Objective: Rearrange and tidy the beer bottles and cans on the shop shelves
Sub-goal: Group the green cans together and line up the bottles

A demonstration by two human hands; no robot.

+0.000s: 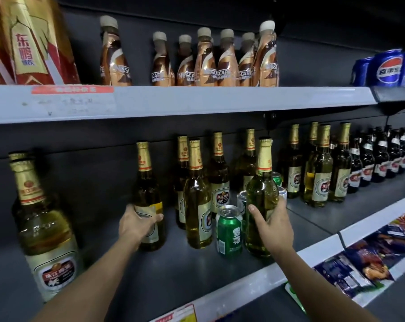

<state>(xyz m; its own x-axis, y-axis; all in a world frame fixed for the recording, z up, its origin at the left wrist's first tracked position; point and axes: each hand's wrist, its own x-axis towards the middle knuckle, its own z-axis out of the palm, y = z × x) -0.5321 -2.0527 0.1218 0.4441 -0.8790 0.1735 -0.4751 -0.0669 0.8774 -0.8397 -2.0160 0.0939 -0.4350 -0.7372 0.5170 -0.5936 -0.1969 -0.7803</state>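
Upper shelf point(197, 101), seen above me: gold-and-red drink packs point(27, 43) at far left, brown coffee bottles point(220, 63) upright in a loose row at centre, blue cola cans point(388, 67) at right. A red price strip point(72, 89) sits on the shelf edge. Snack packets point(369, 263) lie on the lowest shelf, near right.

A shop: stocked shelves point(197, 101) of beer bottles point(198, 196), price labels point(72, 89), Pepsi cans point(388, 68).
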